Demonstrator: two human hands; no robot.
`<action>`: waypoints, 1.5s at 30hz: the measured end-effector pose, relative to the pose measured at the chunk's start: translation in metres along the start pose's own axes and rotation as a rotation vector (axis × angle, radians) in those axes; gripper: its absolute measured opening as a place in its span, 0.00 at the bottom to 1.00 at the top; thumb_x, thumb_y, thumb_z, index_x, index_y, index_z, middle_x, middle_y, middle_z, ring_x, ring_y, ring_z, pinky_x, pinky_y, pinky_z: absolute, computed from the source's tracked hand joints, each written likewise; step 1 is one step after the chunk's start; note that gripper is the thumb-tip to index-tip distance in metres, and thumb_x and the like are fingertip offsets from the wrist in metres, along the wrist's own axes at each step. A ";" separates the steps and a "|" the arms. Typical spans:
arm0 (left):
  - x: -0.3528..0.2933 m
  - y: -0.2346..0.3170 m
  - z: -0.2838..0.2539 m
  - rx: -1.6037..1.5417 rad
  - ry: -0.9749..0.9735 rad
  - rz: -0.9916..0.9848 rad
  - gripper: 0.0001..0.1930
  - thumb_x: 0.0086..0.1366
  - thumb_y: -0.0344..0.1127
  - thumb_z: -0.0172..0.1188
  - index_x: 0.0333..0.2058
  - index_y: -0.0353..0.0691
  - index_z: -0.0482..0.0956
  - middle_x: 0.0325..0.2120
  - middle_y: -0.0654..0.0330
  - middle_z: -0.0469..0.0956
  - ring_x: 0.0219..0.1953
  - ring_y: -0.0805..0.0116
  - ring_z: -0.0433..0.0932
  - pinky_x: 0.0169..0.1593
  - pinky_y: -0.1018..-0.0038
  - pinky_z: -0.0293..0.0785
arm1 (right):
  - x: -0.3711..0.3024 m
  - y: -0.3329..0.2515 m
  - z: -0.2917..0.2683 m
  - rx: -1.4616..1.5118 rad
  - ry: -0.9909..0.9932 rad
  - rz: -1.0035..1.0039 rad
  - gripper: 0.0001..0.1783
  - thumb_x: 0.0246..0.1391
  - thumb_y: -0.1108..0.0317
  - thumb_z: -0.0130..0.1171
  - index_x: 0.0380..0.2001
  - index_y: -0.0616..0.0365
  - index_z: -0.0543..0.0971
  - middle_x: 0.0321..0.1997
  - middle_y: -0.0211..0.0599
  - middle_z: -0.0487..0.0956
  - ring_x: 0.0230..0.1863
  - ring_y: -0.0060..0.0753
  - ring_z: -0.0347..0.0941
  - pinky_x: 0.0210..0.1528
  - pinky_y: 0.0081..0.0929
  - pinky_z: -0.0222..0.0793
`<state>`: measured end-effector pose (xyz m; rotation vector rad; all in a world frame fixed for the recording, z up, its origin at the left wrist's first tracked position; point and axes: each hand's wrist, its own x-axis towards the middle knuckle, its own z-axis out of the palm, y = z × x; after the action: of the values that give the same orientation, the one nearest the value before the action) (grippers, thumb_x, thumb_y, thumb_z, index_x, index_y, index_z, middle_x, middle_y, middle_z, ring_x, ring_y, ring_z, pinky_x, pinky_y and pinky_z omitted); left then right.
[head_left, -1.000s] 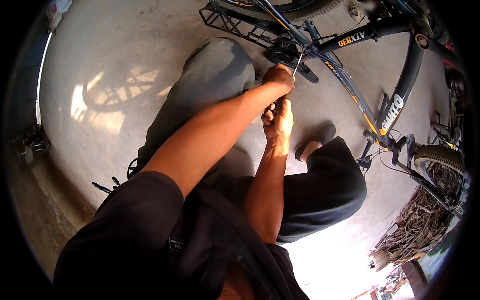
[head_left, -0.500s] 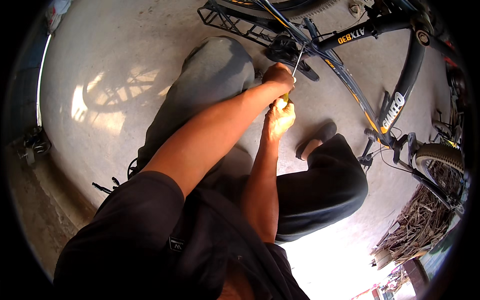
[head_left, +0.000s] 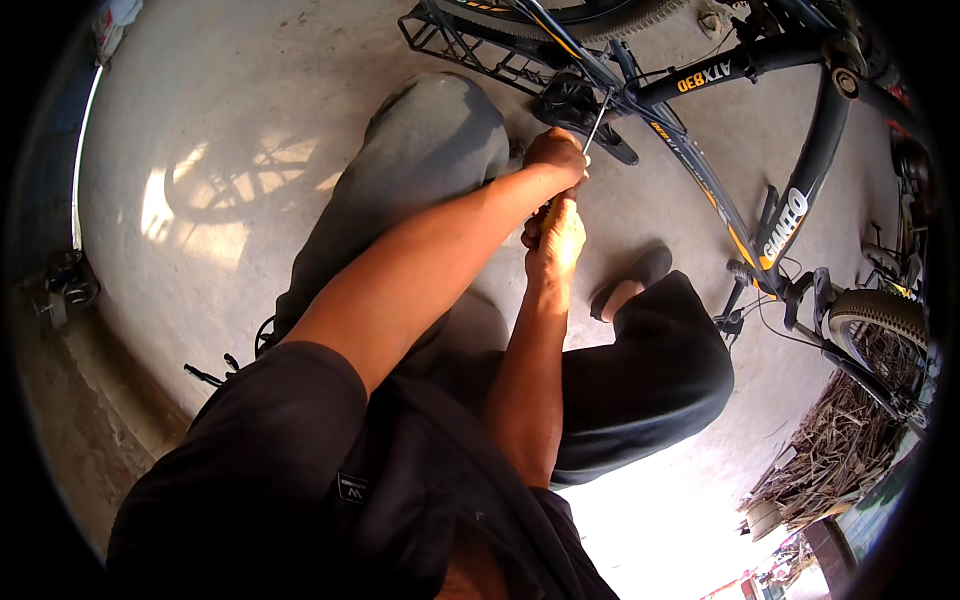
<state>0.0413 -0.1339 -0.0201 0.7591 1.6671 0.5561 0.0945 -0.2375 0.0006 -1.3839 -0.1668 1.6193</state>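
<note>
A screwdriver (head_left: 597, 122) with a thin metal shaft slants up to the bicycle frame (head_left: 655, 88), its tip meeting the joint near the seat tube. My left hand (head_left: 557, 158) is closed around the lower shaft, just above the handle. Below it, my right hand (head_left: 560, 240) grips the yellowish handle, most of which the fingers hide. Exactly what the tip touches is too small to make out. The dark bicycle with orange and white markings appears to stand upside down, a black saddle-like part (head_left: 562, 98) close to the tip.
A black rear rack (head_left: 470, 45) and a wheel (head_left: 625, 22) lie beyond my hands. The front wheel (head_left: 878, 318) is at the right, near a pile of dry sticks (head_left: 835, 450). My bent knees flank the work on the concrete floor (head_left: 230, 110).
My right hand has turned on the screwdriver handle and shifted slightly left, covering more of the yellow. My left hand and the bicycle stay nearly in place.
</note>
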 end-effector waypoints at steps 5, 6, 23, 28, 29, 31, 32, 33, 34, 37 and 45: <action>-0.009 0.008 -0.001 0.007 -0.022 0.027 0.09 0.57 0.28 0.61 0.35 0.30 0.76 0.22 0.54 0.79 0.23 0.67 0.80 0.28 0.73 0.76 | -0.003 -0.001 0.007 -0.193 0.169 -0.112 0.21 0.58 0.50 0.54 0.29 0.60 0.74 0.17 0.29 0.69 0.12 0.19 0.60 0.13 0.20 0.53; -0.007 0.005 -0.001 0.070 -0.028 0.060 0.09 0.57 0.29 0.61 0.35 0.31 0.76 0.23 0.54 0.80 0.23 0.68 0.80 0.28 0.73 0.77 | 0.000 0.004 0.006 -0.267 0.186 -0.202 0.21 0.58 0.50 0.54 0.28 0.60 0.74 0.17 0.29 0.69 0.12 0.19 0.60 0.13 0.20 0.54; -0.011 0.010 -0.010 0.116 -0.025 0.071 0.09 0.57 0.30 0.61 0.36 0.33 0.75 0.25 0.55 0.80 0.26 0.68 0.81 0.32 0.72 0.76 | 0.005 0.000 -0.005 0.105 -0.144 -0.003 0.22 0.61 0.47 0.48 0.35 0.57 0.72 0.25 0.32 0.73 0.18 0.24 0.66 0.16 0.19 0.58; 0.006 -0.007 0.001 0.141 -0.004 0.028 0.09 0.58 0.40 0.60 0.28 0.42 0.82 0.22 0.63 0.82 0.31 0.69 0.82 0.40 0.71 0.76 | 0.008 0.006 -0.002 -0.096 0.065 -0.111 0.21 0.59 0.50 0.53 0.32 0.61 0.74 0.22 0.33 0.74 0.14 0.22 0.66 0.14 0.20 0.58; 0.010 -0.012 0.003 0.126 0.006 0.037 0.09 0.58 0.40 0.60 0.28 0.42 0.82 0.22 0.63 0.82 0.31 0.69 0.82 0.40 0.71 0.76 | 0.007 0.007 0.000 -0.144 0.085 -0.150 0.21 0.59 0.51 0.53 0.31 0.61 0.74 0.22 0.34 0.74 0.14 0.22 0.66 0.14 0.20 0.58; 0.011 -0.013 0.005 0.099 0.003 0.035 0.09 0.57 0.40 0.61 0.27 0.41 0.82 0.22 0.62 0.82 0.30 0.68 0.82 0.40 0.71 0.76 | 0.005 0.005 0.002 -0.240 0.133 -0.192 0.21 0.58 0.52 0.54 0.31 0.63 0.74 0.22 0.35 0.75 0.15 0.23 0.67 0.16 0.21 0.61; 0.012 -0.013 0.005 0.086 -0.007 0.025 0.09 0.57 0.40 0.61 0.27 0.41 0.82 0.22 0.62 0.82 0.30 0.68 0.82 0.40 0.71 0.76 | 0.003 0.003 0.003 -0.289 0.158 -0.195 0.21 0.58 0.52 0.55 0.32 0.63 0.74 0.23 0.35 0.76 0.17 0.24 0.68 0.18 0.23 0.63; 0.011 -0.011 0.006 0.074 -0.018 0.017 0.08 0.56 0.39 0.62 0.27 0.41 0.82 0.22 0.62 0.82 0.30 0.68 0.82 0.40 0.71 0.76 | 0.001 0.002 0.004 -0.336 0.184 -0.198 0.21 0.57 0.52 0.56 0.32 0.64 0.74 0.24 0.36 0.76 0.18 0.26 0.70 0.20 0.24 0.65; 0.010 -0.010 0.006 0.044 -0.023 -0.010 0.08 0.56 0.39 0.63 0.27 0.41 0.82 0.22 0.62 0.82 0.29 0.68 0.82 0.39 0.72 0.76 | 0.000 0.004 0.004 -0.438 0.247 -0.263 0.21 0.57 0.53 0.57 0.33 0.64 0.74 0.24 0.37 0.77 0.20 0.28 0.71 0.23 0.26 0.66; 0.005 -0.003 0.006 -0.001 -0.008 -0.050 0.06 0.54 0.36 0.65 0.26 0.40 0.82 0.22 0.61 0.82 0.28 0.68 0.82 0.36 0.72 0.76 | -0.002 0.014 0.005 -0.724 0.423 -0.415 0.21 0.52 0.54 0.61 0.36 0.64 0.75 0.26 0.41 0.78 0.28 0.35 0.74 0.37 0.32 0.69; -0.001 -0.005 0.011 -0.062 0.029 -0.021 0.07 0.53 0.36 0.65 0.26 0.38 0.81 0.23 0.58 0.81 0.27 0.67 0.82 0.35 0.72 0.77 | 0.007 0.018 -0.002 -0.350 0.297 -0.479 0.19 0.54 0.57 0.60 0.37 0.65 0.76 0.24 0.30 0.74 0.19 0.23 0.64 0.25 0.22 0.63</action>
<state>0.0507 -0.1379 -0.0255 0.6907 1.6753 0.6031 0.0869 -0.2430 -0.0168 -1.6760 -0.5791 1.0058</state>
